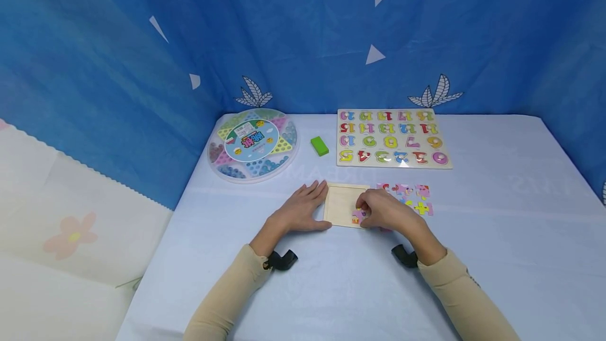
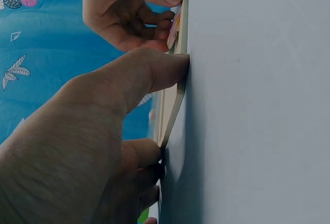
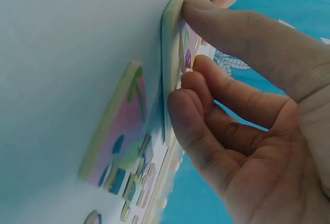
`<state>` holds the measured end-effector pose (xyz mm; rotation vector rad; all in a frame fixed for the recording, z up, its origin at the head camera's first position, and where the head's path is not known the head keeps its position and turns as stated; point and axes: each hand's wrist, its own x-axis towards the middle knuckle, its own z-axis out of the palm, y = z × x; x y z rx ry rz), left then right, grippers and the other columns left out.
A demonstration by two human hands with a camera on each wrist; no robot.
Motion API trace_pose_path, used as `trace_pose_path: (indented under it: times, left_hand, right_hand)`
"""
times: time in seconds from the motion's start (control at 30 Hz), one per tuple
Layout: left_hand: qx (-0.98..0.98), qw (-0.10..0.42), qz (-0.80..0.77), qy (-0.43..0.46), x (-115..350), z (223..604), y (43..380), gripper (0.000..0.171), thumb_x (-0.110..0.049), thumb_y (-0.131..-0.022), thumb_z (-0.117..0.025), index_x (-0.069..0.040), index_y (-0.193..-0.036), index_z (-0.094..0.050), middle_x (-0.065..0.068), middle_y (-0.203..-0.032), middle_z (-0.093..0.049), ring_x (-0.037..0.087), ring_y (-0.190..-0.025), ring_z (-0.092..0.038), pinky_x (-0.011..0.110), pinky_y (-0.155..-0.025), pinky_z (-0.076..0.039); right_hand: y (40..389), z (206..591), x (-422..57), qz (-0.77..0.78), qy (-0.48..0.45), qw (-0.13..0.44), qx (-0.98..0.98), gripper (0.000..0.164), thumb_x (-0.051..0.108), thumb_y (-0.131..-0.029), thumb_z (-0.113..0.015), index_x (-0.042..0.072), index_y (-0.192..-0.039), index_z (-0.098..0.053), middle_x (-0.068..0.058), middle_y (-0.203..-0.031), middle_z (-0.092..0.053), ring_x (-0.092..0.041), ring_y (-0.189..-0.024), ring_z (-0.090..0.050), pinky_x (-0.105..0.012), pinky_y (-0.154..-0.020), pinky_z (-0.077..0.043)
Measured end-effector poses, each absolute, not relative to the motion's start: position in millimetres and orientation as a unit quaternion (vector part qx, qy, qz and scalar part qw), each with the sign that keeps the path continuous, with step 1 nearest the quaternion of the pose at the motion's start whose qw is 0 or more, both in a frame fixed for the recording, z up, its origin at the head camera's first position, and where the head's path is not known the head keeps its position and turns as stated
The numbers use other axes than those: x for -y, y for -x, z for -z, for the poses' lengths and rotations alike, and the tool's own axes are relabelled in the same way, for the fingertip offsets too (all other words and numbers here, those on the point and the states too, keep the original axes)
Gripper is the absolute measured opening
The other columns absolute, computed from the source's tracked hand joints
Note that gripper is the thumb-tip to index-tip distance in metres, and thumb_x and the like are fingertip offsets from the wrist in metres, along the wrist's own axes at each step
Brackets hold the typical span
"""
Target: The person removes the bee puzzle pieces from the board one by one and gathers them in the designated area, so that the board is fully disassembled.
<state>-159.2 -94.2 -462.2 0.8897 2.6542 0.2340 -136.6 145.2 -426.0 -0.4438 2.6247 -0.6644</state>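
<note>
A square wooden puzzle tray (image 1: 339, 205) lies on the table. My left hand (image 1: 303, 208) rests at its left side, fingers stretched toward the far corner and thumb at the near corner. In the left wrist view that thumb (image 2: 172, 70) presses on the tray's edge. Over the tray's near right part, my right hand (image 1: 382, 209) holds a pink jigsaw piece (image 1: 356, 217) between thumb and curled fingers. In the right wrist view, the thumb covers part of this piece (image 3: 190, 46), which sits close over the tray. Loose pink and yellow jigsaw pieces (image 1: 423, 208) lie right of the tray, partly behind the right hand.
Behind the tray stands a board of colourful number pieces (image 1: 394, 139). A round Chinese checkers box (image 1: 253, 145) lies at the back left, with a green block (image 1: 319, 146) between the two. A blue curtain (image 1: 303, 36) hangs along the table's far edge.
</note>
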Motion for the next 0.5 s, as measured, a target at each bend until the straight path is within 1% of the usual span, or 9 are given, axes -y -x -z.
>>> trace_pose_path:
  times: [0.23,0.5]
  left_hand:
    - [-0.932,0.169,-0.084,-0.309,93.5,463.7,160.2,0.098,-0.062,-0.086,-0.058,-0.011,-0.157,-0.014,0.000,-0.165,-0.010,0.018,-0.154,-0.008,0.040,-0.126,-0.011]
    - [-0.932,0.171,-0.081,-0.308,93.3,465.3,161.3,0.099,-0.063,-0.085,-0.058,-0.012,-0.157,-0.012,-0.001,-0.165,-0.008,0.017,-0.154,-0.006,0.040,-0.126,-0.010]
  right_hand:
    - [131.9,422.5,-139.2,0.205,0.160,0.182,-0.948,0.034,0.011,-0.073,-0.085,0.004,-0.102,-0.070,-0.001,-0.079,-0.060,-0.015,-0.074,-0.051,-0.025,-0.065,-0.048]
    - [131.4,422.0,-138.8,0.216,0.159,0.181,-0.946,0.037,0.012,-0.072,-0.085,0.004,-0.105,-0.071,-0.001,-0.083,-0.063,-0.015,-0.076,-0.052,-0.026,-0.068,-0.050]
